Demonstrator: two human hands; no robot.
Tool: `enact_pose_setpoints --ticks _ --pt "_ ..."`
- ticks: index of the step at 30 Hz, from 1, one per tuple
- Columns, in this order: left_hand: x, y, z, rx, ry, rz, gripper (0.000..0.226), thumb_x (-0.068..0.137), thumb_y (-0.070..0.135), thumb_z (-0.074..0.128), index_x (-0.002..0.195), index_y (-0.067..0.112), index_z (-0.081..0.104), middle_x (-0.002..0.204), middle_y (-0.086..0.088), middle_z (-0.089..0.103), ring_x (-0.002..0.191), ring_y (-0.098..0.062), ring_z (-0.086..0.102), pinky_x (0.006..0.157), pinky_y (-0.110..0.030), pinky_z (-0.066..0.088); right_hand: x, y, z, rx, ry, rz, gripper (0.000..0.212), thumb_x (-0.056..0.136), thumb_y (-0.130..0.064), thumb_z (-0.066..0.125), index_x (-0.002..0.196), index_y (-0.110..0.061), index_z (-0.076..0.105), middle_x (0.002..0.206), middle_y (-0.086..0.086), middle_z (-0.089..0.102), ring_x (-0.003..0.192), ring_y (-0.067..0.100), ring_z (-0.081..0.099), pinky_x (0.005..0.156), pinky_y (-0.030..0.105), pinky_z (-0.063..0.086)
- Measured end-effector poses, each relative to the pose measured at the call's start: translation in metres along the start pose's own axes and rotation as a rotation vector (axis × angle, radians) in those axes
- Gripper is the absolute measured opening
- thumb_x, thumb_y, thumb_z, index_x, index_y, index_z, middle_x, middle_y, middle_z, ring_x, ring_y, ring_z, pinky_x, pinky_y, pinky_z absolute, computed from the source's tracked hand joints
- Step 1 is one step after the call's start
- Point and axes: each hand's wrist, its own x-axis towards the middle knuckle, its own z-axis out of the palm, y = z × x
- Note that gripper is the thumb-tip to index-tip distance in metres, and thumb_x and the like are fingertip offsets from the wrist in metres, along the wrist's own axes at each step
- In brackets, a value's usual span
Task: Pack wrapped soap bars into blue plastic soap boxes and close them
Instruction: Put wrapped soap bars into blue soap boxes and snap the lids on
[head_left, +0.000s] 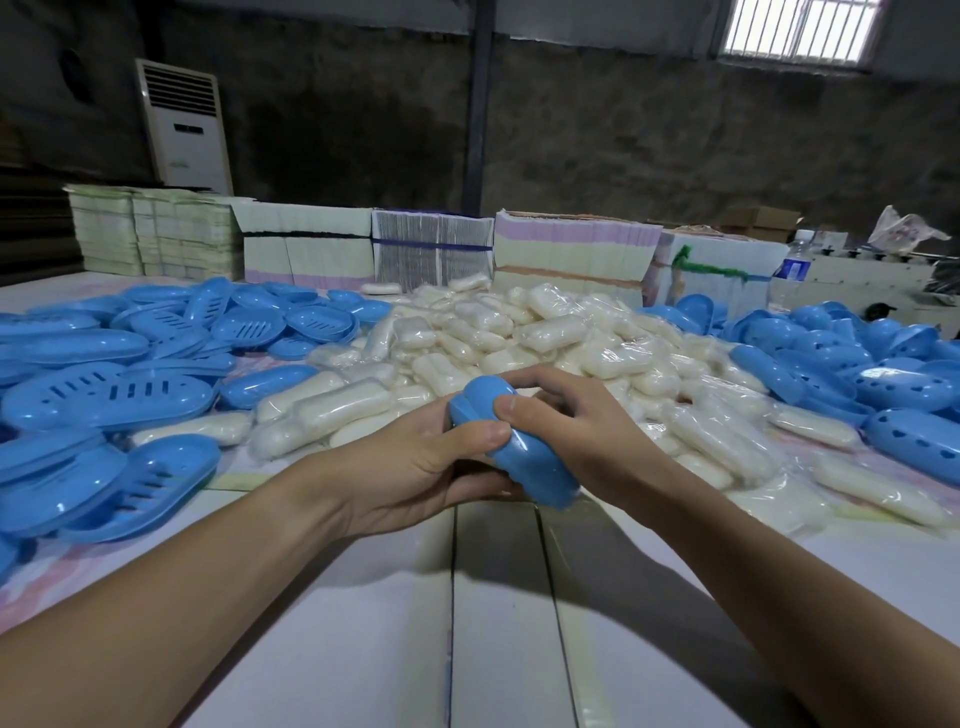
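A blue plastic soap box (524, 457) is held between both hands just above the white table, its two halves together. My left hand (421, 467) grips it from the left, thumb across the top. My right hand (566, 415) grips it from the right, thumb on top and fingers curled over the far end. What is inside the box is hidden. A large heap of wrapped white soap bars (519, 338) lies right behind the hands.
Slotted blue lids and trays (114, 395) are piled on the left. Blue box halves with holes (883, 384) are piled on the right. Stacks of flat paper cartons (431, 249) line the back edge. The white table (493, 623) lies in front of me.
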Motion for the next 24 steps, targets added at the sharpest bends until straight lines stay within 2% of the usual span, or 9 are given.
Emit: enact_pose_setpoints --ticks 2,3,6,9,12,16,20,22,24 --pt "0.002 -0.0006 -0.0017 0.011 0.054 0.022 0.084 0.066 0.033 0.093 0.138 0.013 0.055 0.137 -0.018 0.062 0.121 -0.027 0.064 0.096 -0.035 0.057 0.0014 0.0002 0.0004 -0.013 0.028 -0.025 0.034 0.075 -0.051 0.063 0.104 -0.035 0.069 0.069 -0.005 0.065 0.065 0.007 0.063 0.059 0.021 0.046" --pt "0.0032 -0.0016 -0.0027 0.015 0.089 0.03 0.091 0.062 0.037 0.095 0.139 0.011 0.053 0.14 -0.018 0.06 0.124 -0.028 0.063 0.098 -0.036 0.056 0.0019 0.0 0.0001 -0.009 0.036 -0.037 0.034 0.076 -0.05 0.063 0.106 -0.035 0.069 0.068 -0.009 0.064 0.065 0.005 0.064 0.058 0.018 0.045" --pt "0.0068 -0.0047 -0.004 0.034 0.128 0.042 0.104 0.058 0.044 0.096 0.144 0.009 0.049 0.147 -0.017 0.054 0.137 -0.035 0.05 0.11 -0.043 0.047 0.0015 -0.0012 -0.003 0.01 0.042 -0.045 0.036 0.077 -0.047 0.063 0.11 -0.035 0.068 0.074 -0.007 0.066 0.069 0.007 0.067 0.059 0.018 0.047" --pt "0.0077 -0.0041 -0.0039 0.038 0.127 0.059 0.105 0.058 0.047 0.095 0.145 0.011 0.049 0.148 -0.016 0.054 0.139 -0.036 0.049 0.112 -0.046 0.042 0.0011 -0.0026 -0.0054 0.047 0.047 -0.04 0.035 0.076 -0.047 0.064 0.109 -0.038 0.067 0.089 0.003 0.07 0.076 0.012 0.07 0.064 0.022 0.053" --pt "0.0075 -0.0038 -0.0031 0.054 0.122 0.06 0.097 0.06 0.047 0.094 0.142 0.014 0.053 0.147 -0.016 0.055 0.137 -0.035 0.05 0.111 -0.044 0.045 0.0017 -0.003 -0.0078 0.052 0.056 -0.027 0.036 0.076 -0.047 0.064 0.11 -0.037 0.068 0.097 0.012 0.07 0.081 0.018 0.071 0.073 0.03 0.056" --pt "0.0071 -0.006 -0.0004 0.025 0.095 0.059 0.088 0.061 0.043 0.095 0.135 0.015 0.057 0.13 -0.014 0.067 0.119 -0.026 0.066 0.096 -0.035 0.057 0.0008 -0.0012 -0.0059 0.018 0.0 -0.011 0.037 0.076 -0.049 0.063 0.11 -0.035 0.069 0.084 0.008 0.069 0.075 0.015 0.069 0.066 0.025 0.052" --pt "0.0044 -0.0041 0.0007 0.017 0.061 0.044 0.087 0.062 0.042 0.094 0.135 0.016 0.055 0.124 -0.012 0.07 0.114 -0.024 0.068 0.091 -0.031 0.058 0.003 0.003 -0.0056 -0.001 -0.024 -0.022 0.036 0.077 -0.049 0.062 0.109 -0.036 0.069 0.087 0.017 0.067 0.077 0.022 0.068 0.07 0.033 0.052" --pt "0.0035 -0.0032 0.0 0.022 0.048 0.027 0.092 0.062 0.041 0.094 0.139 0.014 0.052 0.126 -0.015 0.068 0.116 -0.026 0.067 0.093 -0.033 0.057 0.003 0.0045 -0.0051 -0.013 -0.022 -0.037 0.036 0.077 -0.049 0.062 0.109 -0.035 0.069 0.081 0.016 0.065 0.071 0.015 0.063 0.066 0.028 0.048" --pt "0.0027 -0.002 -0.0007 0.027 0.033 0.022 0.095 0.065 0.04 0.092 0.144 0.013 0.047 0.13 -0.017 0.066 0.119 -0.028 0.065 0.095 -0.035 0.057 0.003 0.0056 -0.0042 -0.013 -0.009 -0.047 0.037 0.076 -0.048 0.062 0.11 -0.033 0.069 0.07 0.002 0.063 0.066 0.005 0.061 0.06 0.019 0.045"
